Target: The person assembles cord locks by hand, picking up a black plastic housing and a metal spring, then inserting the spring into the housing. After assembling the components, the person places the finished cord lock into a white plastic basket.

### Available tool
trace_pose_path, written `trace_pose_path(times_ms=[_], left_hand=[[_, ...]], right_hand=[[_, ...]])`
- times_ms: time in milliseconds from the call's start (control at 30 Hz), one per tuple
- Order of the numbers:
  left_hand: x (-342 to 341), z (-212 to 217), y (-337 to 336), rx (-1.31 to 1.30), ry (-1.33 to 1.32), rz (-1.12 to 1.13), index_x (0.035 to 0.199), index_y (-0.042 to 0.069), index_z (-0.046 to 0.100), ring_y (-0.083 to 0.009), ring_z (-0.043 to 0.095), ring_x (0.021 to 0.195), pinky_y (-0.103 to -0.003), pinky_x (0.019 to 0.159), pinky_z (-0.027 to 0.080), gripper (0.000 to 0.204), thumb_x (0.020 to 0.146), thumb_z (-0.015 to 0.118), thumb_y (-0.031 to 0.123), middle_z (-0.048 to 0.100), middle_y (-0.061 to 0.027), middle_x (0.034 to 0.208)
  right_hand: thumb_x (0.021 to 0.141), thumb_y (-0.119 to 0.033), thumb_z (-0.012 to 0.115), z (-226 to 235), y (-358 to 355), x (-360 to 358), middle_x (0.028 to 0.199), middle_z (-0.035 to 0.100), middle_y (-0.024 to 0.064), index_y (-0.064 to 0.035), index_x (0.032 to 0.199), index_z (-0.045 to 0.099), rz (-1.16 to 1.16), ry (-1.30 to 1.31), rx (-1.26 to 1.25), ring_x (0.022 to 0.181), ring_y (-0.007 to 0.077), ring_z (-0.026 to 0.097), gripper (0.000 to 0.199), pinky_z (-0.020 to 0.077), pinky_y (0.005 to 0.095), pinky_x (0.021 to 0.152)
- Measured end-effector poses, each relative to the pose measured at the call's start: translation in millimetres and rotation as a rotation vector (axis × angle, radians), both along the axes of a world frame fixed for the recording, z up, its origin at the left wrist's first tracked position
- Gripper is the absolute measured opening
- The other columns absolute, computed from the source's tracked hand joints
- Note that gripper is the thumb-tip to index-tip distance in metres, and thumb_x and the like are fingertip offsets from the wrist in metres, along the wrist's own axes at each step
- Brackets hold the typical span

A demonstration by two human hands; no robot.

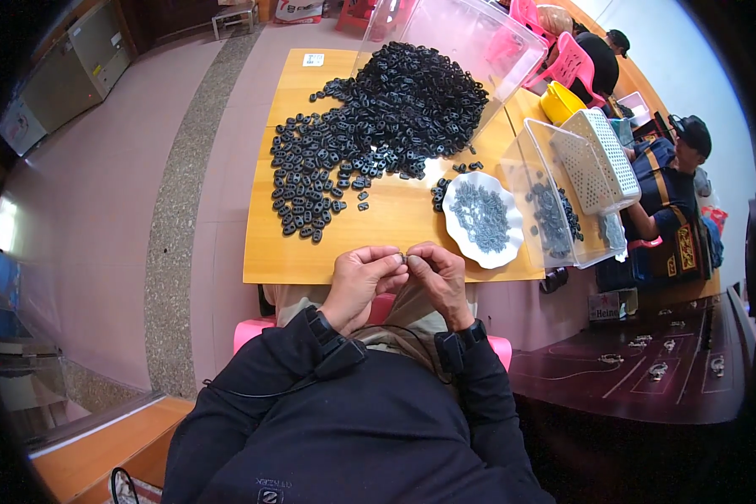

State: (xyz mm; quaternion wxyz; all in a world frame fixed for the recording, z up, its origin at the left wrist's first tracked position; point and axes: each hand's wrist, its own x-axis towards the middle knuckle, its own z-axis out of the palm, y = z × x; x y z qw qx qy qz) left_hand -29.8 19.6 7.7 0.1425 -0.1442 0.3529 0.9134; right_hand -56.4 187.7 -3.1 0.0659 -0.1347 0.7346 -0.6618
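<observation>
My left hand [363, 280] and my right hand [442, 280] meet at the table's near edge, fingertips pinched together. Between them is a tiny dark piece [404, 259], mostly covered by the fingers, so its kind is unclear. Beyond the hands, a big heap of small black two-holed plastic pieces [412, 105] covers the far part of the wooden table [361, 244]. Some lie spread out singly toward the left. To the right of my right hand stands a white wavy-rimmed plate [460, 238] holding many small greyish pieces [484, 217].
Behind the heap, a large clear bin [487, 38] lies tipped toward the table. At right stand a clear box [536, 139] with black pieces inside, a white perforated basket [601, 160] and a yellow bowl [560, 102]. Another person [672, 181] sits on the right, near pink chairs [575, 63].
</observation>
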Motion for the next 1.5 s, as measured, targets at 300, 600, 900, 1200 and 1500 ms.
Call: trace_pose_path(times_ms=[300, 600, 900, 1200, 1500], left_hand=[[1, -2, -1, -0.034, 0.009, -0.029, 0.1, -0.006, 0.06, -0.0149, 0.066, 0.076, -0.024, 0.071, 0.058, 0.014, 0.089, 0.061, 0.003, 0.066, -0.0113, 0.09], [2, -5, 1, -0.07, 0.03, -0.033, 0.101, -0.006, 0.06, -0.0145, 0.066, 0.073, -0.024, 0.069, 0.058, 0.015, 0.088, 0.061, 0.002, 0.065, -0.0109, 0.088], [2, -4, 5, -0.118, 0.075, -0.001, 0.1, -0.006, 0.06, -0.013, 0.065, 0.072, -0.024, 0.068, 0.057, 0.014, 0.088, 0.061, 0.002, 0.065, -0.0095, 0.086], [1, -9, 2, -0.037, 0.081, 0.042, 0.102, -0.004, 0.059, -0.0147, 0.064, 0.079, -0.025, 0.073, 0.056, 0.014, 0.09, 0.059, 0.003, 0.064, -0.0102, 0.091], [-3, -8, -1, 0.017, 0.075, 0.151, 0.103, -0.002, 0.059, -0.0139, 0.064, 0.08, -0.026, 0.074, 0.057, 0.014, 0.09, 0.059, 0.004, 0.064, -0.0086, 0.093]], right_hand=[[0.088, -0.001, 0.061, 2, -2, 0, 0.078, 0.063, 0.0003, 0.0022, 0.09, 0.064, -0.006, 0.052, -0.012, 0.071, 0.0051, 0.057, 0.005, 0.0464, 0.0196, 0.063], [0.085, -0.002, 0.064, 2, 2, -3, 0.073, 0.063, 0.0008, 0.0022, 0.086, 0.065, 0.012, 0.104, 0.086, 0.068, 0.0054, 0.055, 0.005, 0.0448, 0.0203, 0.06], [0.084, -0.004, 0.065, 2, 7, -10, 0.076, 0.066, 0.0004, 0.0023, 0.087, 0.067, 0.09, -0.053, -0.014, 0.068, 0.0047, 0.057, 0.007, 0.0464, 0.0198, 0.061], [0.087, -0.009, 0.066, 10, 1, -12, 0.082, 0.067, 0.0017, 0.0034, 0.095, 0.068, 0.073, -0.091, -0.033, 0.073, 0.0053, 0.059, 0.014, 0.0486, 0.0198, 0.065], [0.089, -0.011, 0.065, 12, -7, -32, 0.083, 0.067, 0.0035, 0.0044, 0.101, 0.066, 0.06, -0.188, -0.126, 0.071, 0.007, 0.06, 0.02, 0.0505, 0.0212, 0.065]])
